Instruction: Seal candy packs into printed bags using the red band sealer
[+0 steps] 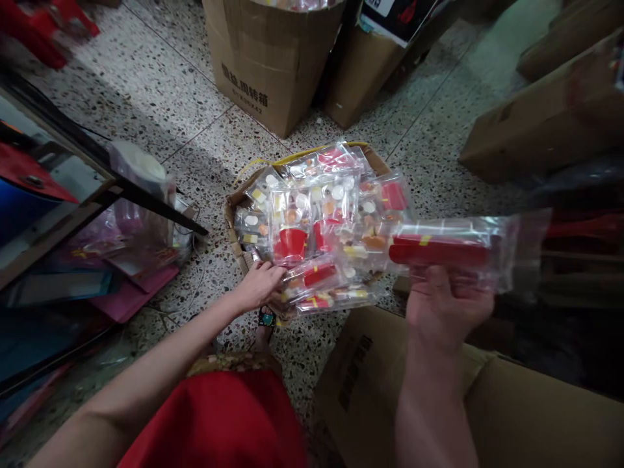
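Observation:
My right hand (446,305) is closed around clear plastic packets (439,244) with red pieces inside, raised at the right. Below the middle of the view, a carton (233,227) holds a heap of similar clear packets (292,218), with red, white, orange and yellow pieces showing through. My left hand (260,285) is at the carton's near left side, its fingers curled beside a packet with a red piece (314,276). Whether those fingers grip that packet or the carton's edge is hidden.
A tall brown carton (263,71) stands beyond the heap, with another box (361,78) beside it. More cartons sit at the right (541,110) and near right (370,377). A dark-framed shelf (160,205) juts in from the left. A red plastic object (43,29) lies far left.

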Motion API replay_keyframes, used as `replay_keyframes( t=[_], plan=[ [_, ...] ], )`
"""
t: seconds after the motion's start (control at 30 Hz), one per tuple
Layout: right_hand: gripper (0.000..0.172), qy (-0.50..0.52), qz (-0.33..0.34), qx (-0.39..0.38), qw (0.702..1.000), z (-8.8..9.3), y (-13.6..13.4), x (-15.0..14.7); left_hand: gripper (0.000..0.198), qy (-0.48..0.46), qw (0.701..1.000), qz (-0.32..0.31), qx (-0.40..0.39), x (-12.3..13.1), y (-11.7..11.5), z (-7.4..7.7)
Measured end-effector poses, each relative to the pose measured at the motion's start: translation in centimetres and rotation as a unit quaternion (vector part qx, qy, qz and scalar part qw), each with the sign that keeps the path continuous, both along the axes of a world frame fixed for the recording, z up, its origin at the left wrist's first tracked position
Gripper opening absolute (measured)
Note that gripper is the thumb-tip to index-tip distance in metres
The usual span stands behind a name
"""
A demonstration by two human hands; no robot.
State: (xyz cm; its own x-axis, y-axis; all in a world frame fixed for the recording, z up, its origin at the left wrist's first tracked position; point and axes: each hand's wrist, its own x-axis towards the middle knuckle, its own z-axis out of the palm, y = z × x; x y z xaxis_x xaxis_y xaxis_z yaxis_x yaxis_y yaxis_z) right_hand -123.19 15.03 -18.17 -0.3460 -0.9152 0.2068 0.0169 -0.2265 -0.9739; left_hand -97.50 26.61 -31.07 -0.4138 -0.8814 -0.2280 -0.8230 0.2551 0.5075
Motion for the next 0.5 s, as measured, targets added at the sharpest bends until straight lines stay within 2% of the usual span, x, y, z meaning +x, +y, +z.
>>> replay_keyframes(
  t=[0.1, 0.2, 0.27, 0.37, 0.43, 0.5],
  plan=[
    [0.044, 0.068, -0.013, -0.024, 0.997, 0.7, -0.1, 2.6, 0.019, -0.045, 0.999, 0.013, -0.022, -0.8, 0.4, -0.5],
    [0.044, 0.162, -0.04, -0.064, 0.984, 1.2, 0.1, 4.7, 0.02, -0.073, 0.996, 0.042, -0.023, -2.6, 0.0, -1.7],
    [0.045, 0.204, -0.029, -0.078, 0.976, 1.6, 0.3, 5.8, 0.018, -0.083, 0.995, 0.061, -0.005, -3.3, 0.0, -2.0],
    [0.044, 0.264, 0.017, -0.067, 0.962, 2.2, 0.4, 7.0, 0.015, -0.088, 0.994, 0.063, -0.012, -2.7, 1.2, -1.0],
    [0.042, 0.314, 0.031, -0.048, 0.948, 2.5, 0.5, 7.5, 0.017, -0.066, 0.995, 0.064, -0.042, -1.5, 2.3, 0.3],
    [0.041, 0.331, 0.032, -0.03, 0.943, 2.7, 0.3, 8.1, 0.022, -0.028, 0.993, 0.096, -0.063, -0.2, 2.6, 1.7]
  ],
)
